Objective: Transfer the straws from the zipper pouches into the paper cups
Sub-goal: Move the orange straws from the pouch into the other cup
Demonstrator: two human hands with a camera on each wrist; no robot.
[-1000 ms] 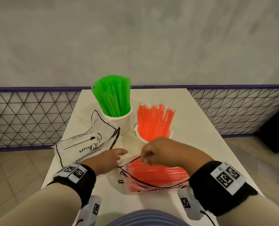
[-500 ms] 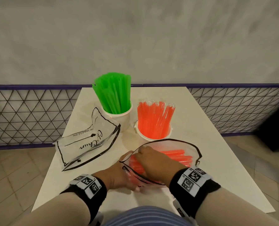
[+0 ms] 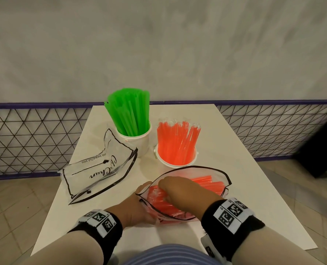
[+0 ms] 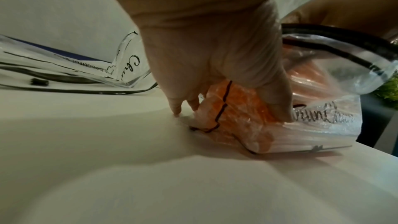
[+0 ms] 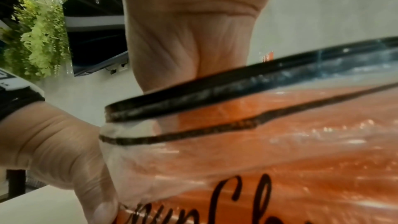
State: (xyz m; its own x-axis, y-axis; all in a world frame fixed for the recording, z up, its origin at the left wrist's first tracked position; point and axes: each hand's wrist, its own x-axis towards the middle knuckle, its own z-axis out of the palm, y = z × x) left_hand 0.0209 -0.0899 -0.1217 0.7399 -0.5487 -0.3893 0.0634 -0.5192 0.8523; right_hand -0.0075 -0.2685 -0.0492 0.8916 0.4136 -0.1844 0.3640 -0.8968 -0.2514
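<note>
A clear zipper pouch [image 3: 212,174] with black trim lies near the table's front edge, its mouth wide open and orange straws [image 3: 206,183] inside. My left hand [image 3: 139,203] grips the pouch's left end; the left wrist view shows its thumb [image 4: 277,105] pressed on the plastic. My right hand [image 3: 179,192] is inside the mouth, fingers curled down onto the straws. In the right wrist view the pouch wall [image 5: 258,151] hides those fingers. Behind stand two white paper cups: one [image 3: 137,144] full of green straws, one [image 3: 178,163] holding wrapped orange straws.
An empty clear pouch [image 3: 99,169] with black lettering lies left of the cups. The white table [image 3: 235,169] is narrow, with tiled floor on both sides and a mesh railing [image 3: 34,138] and grey wall beyond its far edge.
A second ago my right hand was pinching at the pouch's top; the mouth has since spread open and that hand has gone inside. My left hand shifted onto the pouch's left end.
</note>
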